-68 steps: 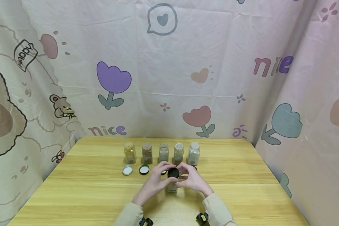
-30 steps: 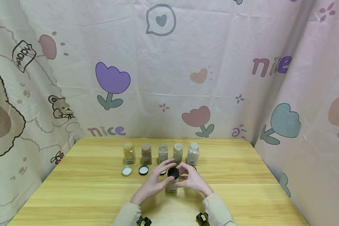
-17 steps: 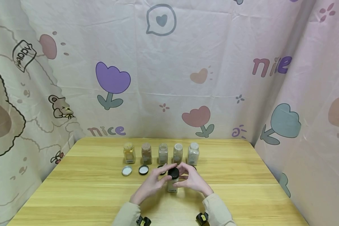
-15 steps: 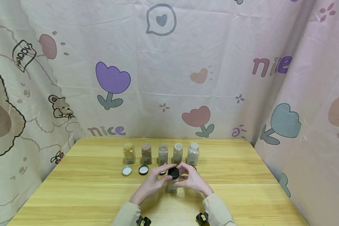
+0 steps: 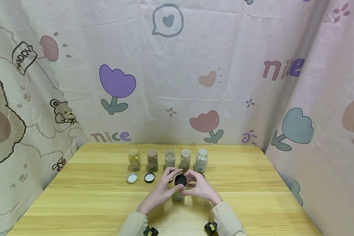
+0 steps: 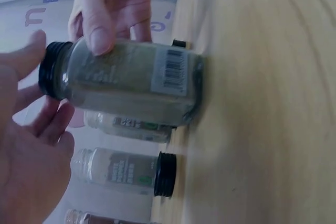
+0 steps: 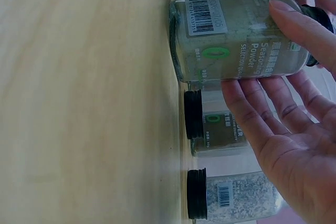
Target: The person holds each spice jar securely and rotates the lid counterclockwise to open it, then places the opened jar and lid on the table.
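Note:
A glass seasoning powder jar (image 7: 231, 40) with greenish-grey contents and a barcode label is held upright at the table by both hands. My right hand (image 5: 203, 186) grips its body, thumb on one side and fingers on the other. At the top, my left hand (image 5: 162, 190) pinches the black lid (image 5: 180, 180) between thumb and fingers. The left wrist view shows the lid (image 6: 54, 70) sitting on the jar's neck. From the head view, the hands cover part of the jar body.
Behind, several spice jars without lids stand in a row, from a yellow one (image 5: 134, 160) to a white one (image 5: 201, 161). Upturned lids lie before them, among them a leftmost lid (image 5: 132, 178) and a black-rimmed lid (image 5: 149, 177). The wooden table (image 5: 91, 196) meets a printed curtain (image 5: 165, 82).
My left fingers have shifted back and forth around the black lid, their tips now farther back than half a second ago. My right hand keeps its grip on the jar, nearly still.

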A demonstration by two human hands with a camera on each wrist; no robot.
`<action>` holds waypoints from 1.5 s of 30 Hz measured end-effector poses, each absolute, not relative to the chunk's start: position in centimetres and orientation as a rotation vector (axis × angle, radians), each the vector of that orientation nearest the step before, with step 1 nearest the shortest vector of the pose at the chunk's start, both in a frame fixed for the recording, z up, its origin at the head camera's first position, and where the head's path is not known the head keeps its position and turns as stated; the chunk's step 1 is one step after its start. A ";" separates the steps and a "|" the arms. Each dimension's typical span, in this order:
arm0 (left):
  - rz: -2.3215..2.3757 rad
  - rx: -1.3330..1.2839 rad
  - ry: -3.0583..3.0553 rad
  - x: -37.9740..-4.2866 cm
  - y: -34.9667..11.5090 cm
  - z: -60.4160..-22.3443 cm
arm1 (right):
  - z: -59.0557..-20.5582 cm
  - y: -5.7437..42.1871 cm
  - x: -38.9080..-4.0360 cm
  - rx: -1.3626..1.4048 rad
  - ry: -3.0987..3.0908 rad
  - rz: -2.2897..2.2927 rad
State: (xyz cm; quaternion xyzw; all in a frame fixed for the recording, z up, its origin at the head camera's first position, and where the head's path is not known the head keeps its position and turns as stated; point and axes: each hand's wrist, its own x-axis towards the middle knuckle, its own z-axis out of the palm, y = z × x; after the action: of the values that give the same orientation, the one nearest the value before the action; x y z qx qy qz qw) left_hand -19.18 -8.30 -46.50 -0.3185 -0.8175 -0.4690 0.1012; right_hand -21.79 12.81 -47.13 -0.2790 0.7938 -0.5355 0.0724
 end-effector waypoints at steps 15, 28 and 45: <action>-1.420 -1.179 -2.410 -19.3 -9.1 -46.0 | -47.4 12.8 -21.9 -0.837 2.390 -1.617; -1.356 -1.007 -2.311 -19.4 -8.1 -46.8 | -47.3 12.8 -21.8 -0.844 2.386 -1.618; -1.417 -1.127 -2.398 -18.8 -8.9 -45.7 | -47.3 12.8 -21.9 -0.830 2.390 -1.611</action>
State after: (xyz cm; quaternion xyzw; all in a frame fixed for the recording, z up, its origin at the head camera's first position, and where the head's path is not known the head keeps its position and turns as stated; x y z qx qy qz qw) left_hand -18.83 -8.90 -45.67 -0.3740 -0.7962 -0.4705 0.0683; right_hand -21.91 12.83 -47.34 -0.2760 0.7948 -0.5357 0.0714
